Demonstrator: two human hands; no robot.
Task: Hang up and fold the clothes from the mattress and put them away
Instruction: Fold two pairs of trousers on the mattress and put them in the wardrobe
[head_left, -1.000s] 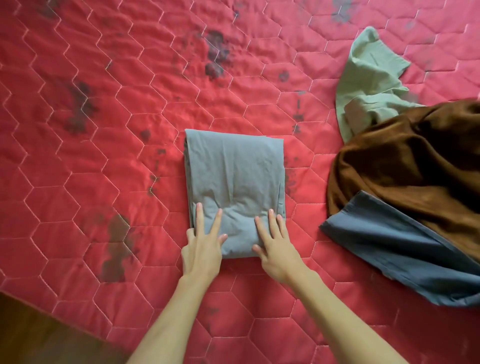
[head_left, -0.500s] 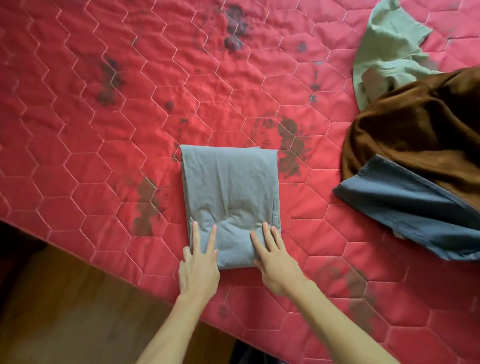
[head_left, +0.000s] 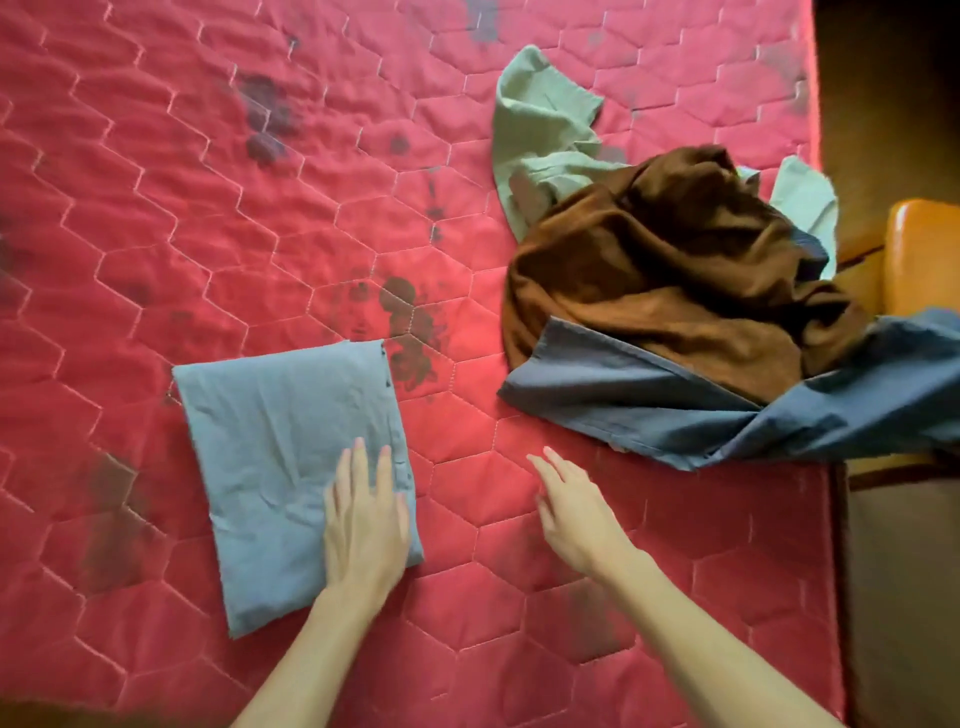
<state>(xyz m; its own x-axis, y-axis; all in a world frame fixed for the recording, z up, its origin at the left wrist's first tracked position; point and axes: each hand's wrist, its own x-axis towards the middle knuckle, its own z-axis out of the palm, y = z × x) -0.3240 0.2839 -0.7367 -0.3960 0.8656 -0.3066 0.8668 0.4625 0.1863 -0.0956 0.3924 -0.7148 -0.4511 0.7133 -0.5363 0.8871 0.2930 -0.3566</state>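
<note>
red quilted mattress (head_left: 156, 182) with pale hexagon stitching across nearly the whole view, fabric wrinkled. dark grey-black stains (head_left: 265, 119) scattered: a cluster near top centre, another just beyond the folded piece, smears at lower left. mattress edge running top to bottom on the right. beyond it a dark brown floor (head_left: 904, 597) and a glossy orange wooden furniture piece (head_left: 919, 249), kind unclear. dark strip past the near left corner, too blurred to name.

folded grey-blue cloth rectangle (head_left: 280, 447) flat on the mattress, lower left of centre, slightly skewed. left hand (head_left: 366, 525) palm down on its near right corner, fingers straight, pressing, not gripping. right hand (head_left: 571, 504) off the cloth, over bare mattress to the right, fingers loose and slightly spread, holding nothing. touching the surface or not: cannot tell.

unfolded heap on the right part of the mattress, well apart from the folded piece. crumpled brown garment (head_left: 675, 270) on top, pale green garment (head_left: 540, 130) sticking out beyond it. dark blue garment (head_left: 675, 410) under its near side, spilling past the mattress edge toward the orange furniture.
</note>
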